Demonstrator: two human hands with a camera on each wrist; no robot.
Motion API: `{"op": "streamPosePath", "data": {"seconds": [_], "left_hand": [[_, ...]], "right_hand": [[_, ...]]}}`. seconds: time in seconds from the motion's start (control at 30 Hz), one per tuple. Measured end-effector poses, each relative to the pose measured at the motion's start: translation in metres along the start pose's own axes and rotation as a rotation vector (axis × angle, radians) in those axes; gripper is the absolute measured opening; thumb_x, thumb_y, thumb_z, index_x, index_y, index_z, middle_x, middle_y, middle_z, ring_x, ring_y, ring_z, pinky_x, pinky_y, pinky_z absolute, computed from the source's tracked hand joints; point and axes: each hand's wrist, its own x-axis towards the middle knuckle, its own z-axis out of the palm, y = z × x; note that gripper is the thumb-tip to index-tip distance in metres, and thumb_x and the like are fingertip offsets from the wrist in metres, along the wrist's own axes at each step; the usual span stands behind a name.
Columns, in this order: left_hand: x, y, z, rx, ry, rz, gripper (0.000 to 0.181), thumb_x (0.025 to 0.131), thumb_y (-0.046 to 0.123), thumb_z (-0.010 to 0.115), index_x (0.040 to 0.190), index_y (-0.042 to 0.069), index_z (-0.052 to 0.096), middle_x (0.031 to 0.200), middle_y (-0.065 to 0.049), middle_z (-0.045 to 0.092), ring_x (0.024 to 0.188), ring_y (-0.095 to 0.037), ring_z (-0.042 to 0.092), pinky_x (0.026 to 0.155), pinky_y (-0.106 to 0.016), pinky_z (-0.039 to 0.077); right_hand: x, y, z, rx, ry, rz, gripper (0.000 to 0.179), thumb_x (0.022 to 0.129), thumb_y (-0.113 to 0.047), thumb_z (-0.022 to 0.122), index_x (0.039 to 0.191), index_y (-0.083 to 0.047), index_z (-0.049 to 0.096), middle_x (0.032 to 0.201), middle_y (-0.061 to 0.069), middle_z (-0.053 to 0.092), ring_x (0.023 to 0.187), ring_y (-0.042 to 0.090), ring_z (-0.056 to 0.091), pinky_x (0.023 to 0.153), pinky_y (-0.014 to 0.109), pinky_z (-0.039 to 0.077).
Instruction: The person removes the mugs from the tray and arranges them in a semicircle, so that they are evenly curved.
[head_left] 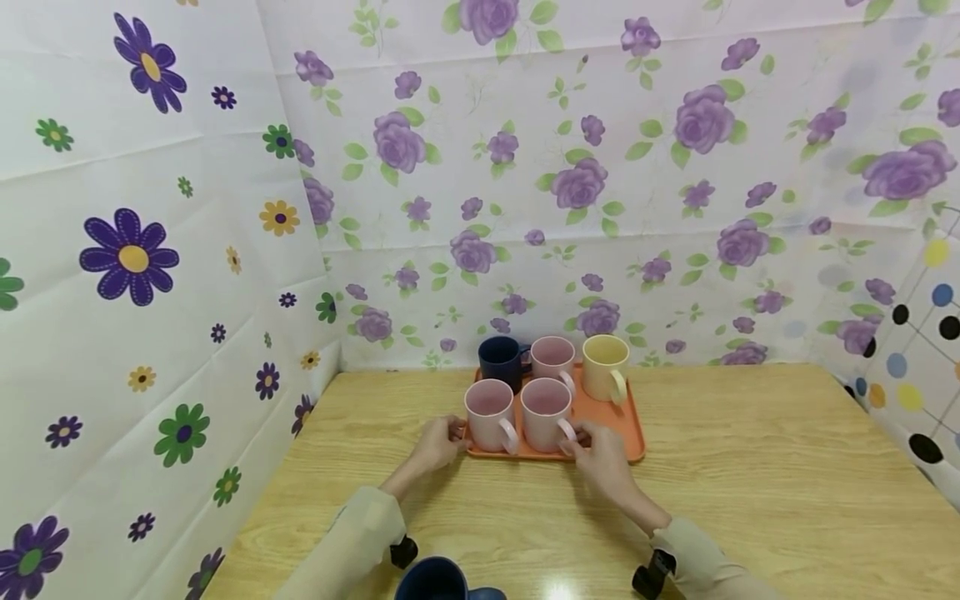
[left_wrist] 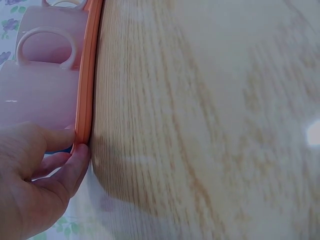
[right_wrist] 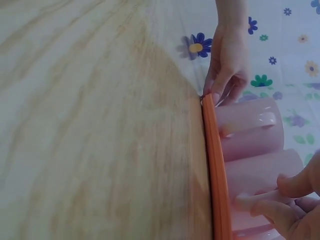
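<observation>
An orange tray [head_left: 611, 429] lies on the wooden table, carrying pink, dark blue and yellow mugs. My left hand [head_left: 438, 443] pinches the tray's front left corner between thumb and fingers, beside the front left pink mug [head_left: 486, 423]. With thumb and fingers, my right hand [head_left: 602, 460] pinches the handle of the front right pink mug [head_left: 542, 421], which stands upright on the tray. Both mugs' handles point toward the right front. In the right wrist view, that handle [right_wrist: 267, 197] sits between thumb and fingers of the right hand [right_wrist: 300, 215].
Behind the front mugs, a dark blue mug [head_left: 497, 365], another pink mug [head_left: 552, 352] and a yellow mug [head_left: 602, 375] stand on the tray. A separate dark blue mug [head_left: 431, 581] is at the table's near edge. Flower-patterned sheets [head_left: 465, 200] hang behind and left.
</observation>
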Motion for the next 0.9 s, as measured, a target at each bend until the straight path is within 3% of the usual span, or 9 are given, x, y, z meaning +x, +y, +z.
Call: {"op": "streamPosePath", "data": {"seconds": [0.27, 0.6, 0.9], "left_hand": [[0.000, -0.003, 0.002, -0.010, 0.000, -0.014, 0.029, 0.082, -0.002, 0.072, 0.107, -0.013, 0.062, 0.090, -0.021, 0.068, 0.082, -0.024, 0.065, 0.068, -0.027, 0.056], [0.002, -0.002, 0.001, -0.017, 0.002, -0.017, 0.030, 0.081, -0.002, 0.073, 0.107, -0.013, 0.062, 0.091, -0.022, 0.068, 0.082, -0.026, 0.065, 0.070, -0.030, 0.057], [0.002, -0.003, 0.001, -0.015, 0.009, -0.015, 0.030, 0.081, -0.002, 0.073, 0.107, -0.013, 0.062, 0.091, -0.022, 0.068, 0.082, -0.025, 0.065, 0.069, -0.029, 0.057]], "right_hand": [[-0.003, 0.005, 0.001, 0.026, 0.036, -0.044, 0.009, 0.080, -0.003, 0.076, 0.086, -0.006, 0.071, 0.074, 0.001, 0.069, 0.069, 0.009, 0.064, 0.056, 0.017, 0.048], [-0.004, 0.003, -0.007, 0.044, 0.018, 0.015, 0.009, 0.084, -0.004, 0.072, 0.093, -0.007, 0.073, 0.081, 0.003, 0.073, 0.079, 0.016, 0.069, 0.065, 0.019, 0.051], [-0.006, 0.001, -0.014, 0.110, 0.035, 0.012, 0.017, 0.084, -0.001, 0.071, 0.101, 0.000, 0.074, 0.091, 0.013, 0.075, 0.080, 0.019, 0.071, 0.058, 0.019, 0.055]]}}
